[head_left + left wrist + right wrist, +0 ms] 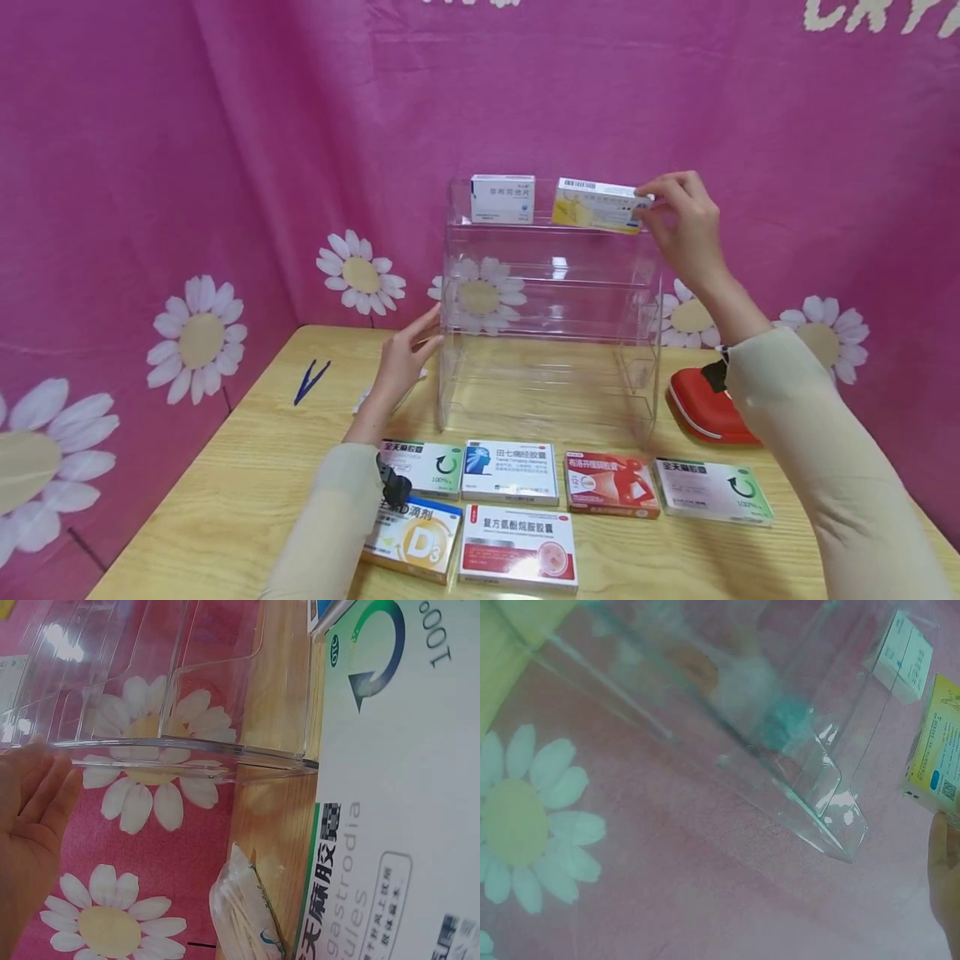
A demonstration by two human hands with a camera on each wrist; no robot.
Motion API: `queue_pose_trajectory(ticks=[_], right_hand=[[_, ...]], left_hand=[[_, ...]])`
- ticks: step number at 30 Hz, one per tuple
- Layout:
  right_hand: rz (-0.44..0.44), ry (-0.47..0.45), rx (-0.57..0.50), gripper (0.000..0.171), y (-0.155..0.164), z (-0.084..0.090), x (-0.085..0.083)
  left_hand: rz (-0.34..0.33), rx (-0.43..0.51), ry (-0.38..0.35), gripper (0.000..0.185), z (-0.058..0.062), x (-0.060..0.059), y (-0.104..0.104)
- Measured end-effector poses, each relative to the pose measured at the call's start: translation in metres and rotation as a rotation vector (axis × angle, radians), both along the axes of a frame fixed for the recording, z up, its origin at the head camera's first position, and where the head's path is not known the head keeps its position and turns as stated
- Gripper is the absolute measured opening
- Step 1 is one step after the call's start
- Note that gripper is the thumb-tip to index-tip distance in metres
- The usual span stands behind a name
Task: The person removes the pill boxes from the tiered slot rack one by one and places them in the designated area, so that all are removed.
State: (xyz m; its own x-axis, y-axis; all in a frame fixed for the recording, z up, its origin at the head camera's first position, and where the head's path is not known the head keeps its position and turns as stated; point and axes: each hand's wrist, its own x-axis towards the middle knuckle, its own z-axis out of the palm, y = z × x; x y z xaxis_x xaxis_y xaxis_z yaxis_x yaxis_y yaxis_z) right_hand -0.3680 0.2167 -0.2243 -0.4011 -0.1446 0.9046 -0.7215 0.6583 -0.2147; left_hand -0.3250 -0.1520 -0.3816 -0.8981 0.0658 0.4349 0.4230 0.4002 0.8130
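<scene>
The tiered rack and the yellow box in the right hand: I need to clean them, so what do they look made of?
The tiered rack looks like clear glossy acrylic or similar plastic: the backdrop's daisies show through and its edges glint. The yellow box in the right hand looks like printed, slightly glossy cardboard, with crisp folded corners and a barcode.

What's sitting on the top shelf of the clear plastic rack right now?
On the top tier of the clear rack stands a white box, upright. Beside it is a yellow box, pinched by the right hand. Whether the yellow box already rests on the shelf cannot be told. The lower tiers look bare.
</scene>
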Motion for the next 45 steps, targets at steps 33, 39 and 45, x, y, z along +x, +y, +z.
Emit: queue_pose_trajectory(ticks=[33,39,45], right_hand=[[0.227,-0.215,0.219,0.024,0.075,-0.154,0.17],[0.257,-0.325,0.242,0.051,0.072,-0.17,0.192],[0.276,-0.402,0.27,0.053,0.071,-0.183,0.207]], left_hand=[[0.012,-0.02,0.049,0.052,0.001,0.003,0.002],[0.017,-0.023,0.053,0.052,0.001,0.002,0.002],[0.01,-0.022,0.031,0.052,0.002,0.001,0.002]])
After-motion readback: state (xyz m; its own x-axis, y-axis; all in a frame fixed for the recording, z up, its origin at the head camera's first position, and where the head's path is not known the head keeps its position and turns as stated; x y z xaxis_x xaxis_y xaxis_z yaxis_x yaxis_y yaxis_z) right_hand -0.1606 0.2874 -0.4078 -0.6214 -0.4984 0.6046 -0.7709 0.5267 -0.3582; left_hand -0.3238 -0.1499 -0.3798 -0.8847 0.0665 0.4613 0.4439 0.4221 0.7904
